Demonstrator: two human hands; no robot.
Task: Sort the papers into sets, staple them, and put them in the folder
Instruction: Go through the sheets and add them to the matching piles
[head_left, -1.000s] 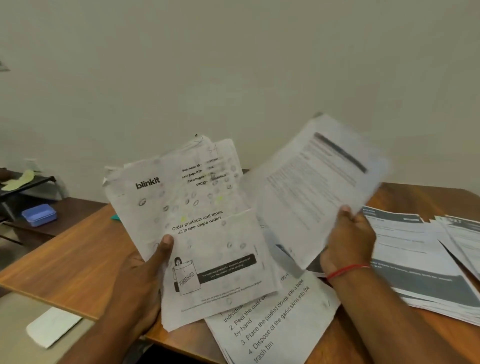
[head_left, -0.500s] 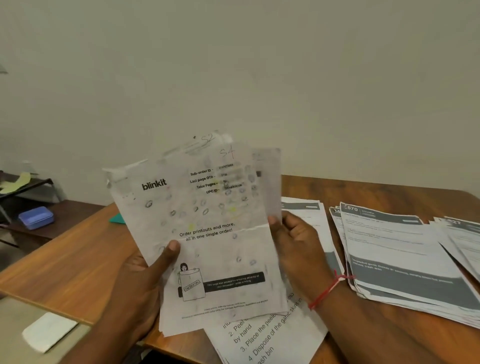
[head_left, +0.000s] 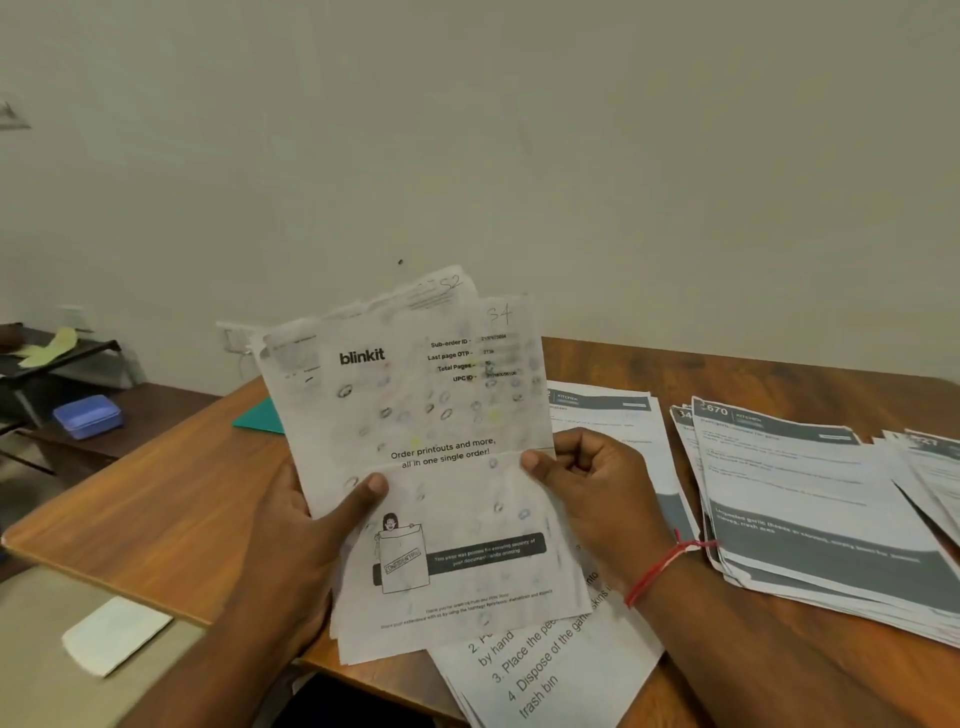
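A single wide-angle view comes from the person's head, facing forward and tilted down only a little, so the bare wall (head_left: 519, 130) beyond the hands fills the upper half of the frame. The camera sits close. The left hand (head_left: 291, 551) and right hand (head_left: 597, 483), gripping a sheaf of printed sheets (head_left: 441, 415) between them, stand large at the centre, with both forearms running out of the bottom edge. The wooden table (head_left: 156, 493) spreads under and beyond the hands. Right of the right hand the view reaches stacked grey-banded papers (head_left: 805, 493). Far left of the left hand it takes in a blue box (head_left: 87, 415).
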